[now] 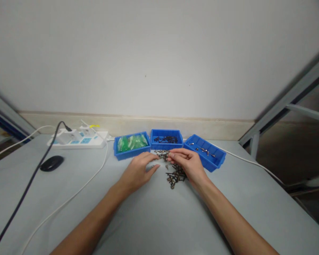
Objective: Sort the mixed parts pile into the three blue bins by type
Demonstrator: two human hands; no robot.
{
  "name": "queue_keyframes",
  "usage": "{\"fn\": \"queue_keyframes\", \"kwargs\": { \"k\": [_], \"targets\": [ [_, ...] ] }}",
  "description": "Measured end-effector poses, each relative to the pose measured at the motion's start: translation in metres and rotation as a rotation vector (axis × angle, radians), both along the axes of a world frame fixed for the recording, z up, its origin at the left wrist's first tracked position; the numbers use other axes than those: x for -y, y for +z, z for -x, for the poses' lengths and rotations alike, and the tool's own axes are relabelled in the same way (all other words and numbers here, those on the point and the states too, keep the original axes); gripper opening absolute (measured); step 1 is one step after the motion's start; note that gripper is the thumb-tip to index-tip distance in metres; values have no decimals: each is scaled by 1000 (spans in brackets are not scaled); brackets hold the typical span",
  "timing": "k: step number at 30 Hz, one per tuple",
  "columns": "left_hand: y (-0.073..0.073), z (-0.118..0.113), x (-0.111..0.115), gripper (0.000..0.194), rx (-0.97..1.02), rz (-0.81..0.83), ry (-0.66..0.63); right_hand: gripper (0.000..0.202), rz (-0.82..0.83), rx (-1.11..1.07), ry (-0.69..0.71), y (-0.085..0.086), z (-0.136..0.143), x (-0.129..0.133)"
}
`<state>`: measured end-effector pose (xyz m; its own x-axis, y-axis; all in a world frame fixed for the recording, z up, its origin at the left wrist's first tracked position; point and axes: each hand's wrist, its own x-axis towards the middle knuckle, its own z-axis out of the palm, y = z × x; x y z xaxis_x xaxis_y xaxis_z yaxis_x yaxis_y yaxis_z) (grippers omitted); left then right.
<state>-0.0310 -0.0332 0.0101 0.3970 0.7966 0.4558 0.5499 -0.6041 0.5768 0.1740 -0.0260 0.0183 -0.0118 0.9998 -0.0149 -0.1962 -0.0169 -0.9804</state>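
Note:
My left hand point(140, 170) rests at the left of the loose screws, thumb and fingers apart, with a small metal piece between them on the table. My right hand point(187, 163) has its thumb and index finger pinched together at the upper part of the screws; what lies in the pinch is too small to name. A pile of dark screws point(177, 175) spreads below and beside my right hand. Behind the hands, a middle blue bin point(167, 146) holds dark screws, and a right blue bin point(215, 163) holds a few shiny screws.
A left blue bin point(127, 154) contains green plastic bags. Farther left are a white power strip point(98, 142) with plugs, a black mouse point(52, 163) and cables across the table. The wall point(159, 71) stands behind, with metal frames at both sides.

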Motion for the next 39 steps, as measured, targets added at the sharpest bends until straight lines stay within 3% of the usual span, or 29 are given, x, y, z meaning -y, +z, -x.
{"fn": "queue_keyframes", "kwargs": {
  "k": [4, 7, 11, 15, 19, 21, 24, 28, 32, 35, 37, 39],
  "targets": [
    [-8, 10, -5, 15, -242, -69, -22, 34, -154, -31, -490, 1, -11, -7],
    [-13, 12, -7, 15, -235, -41, -56, 36, -206, -54, -599, 2, -16, -10],
    [-9, 6, -7, 15, -96, -8, -51, 27, -196, -6, -443, 3, -13, -8],
    [-1, -4, -2, 5, 199, 104, 7, 21, -111, 159, -59, 2, -5, -3],
    [-1, -11, 1, 14, 458, 290, 57, 25, -60, 216, 255, 3, -1, 3],
    [-3, -12, 2, 19, 519, 358, 55, 27, -33, 182, 333, 4, 0, 5],
    [-2, -12, 2, 22, 596, 469, 28, 28, 7, 117, 330, 6, -1, 7],
    [4, -10, 1, 23, 579, 500, -32, 27, 20, 44, 252, 5, -2, 5],
    [3, -4, -3, 18, 318, 184, 63, 30, 15, 10, 151, 4, -2, 1],
    [-8, 5, -8, 19, -44, -83, 104, 29, -79, -24, -186, 4, -6, -3],
    [-16, 10, -12, 20, -196, -142, 102, 30, -163, -40, -467, 5, -11, -5],
    [-22, 13, -14, 21, -270, -150, 79, 35, -222, -42, -649, 5, -15, -8]
  ]
}}
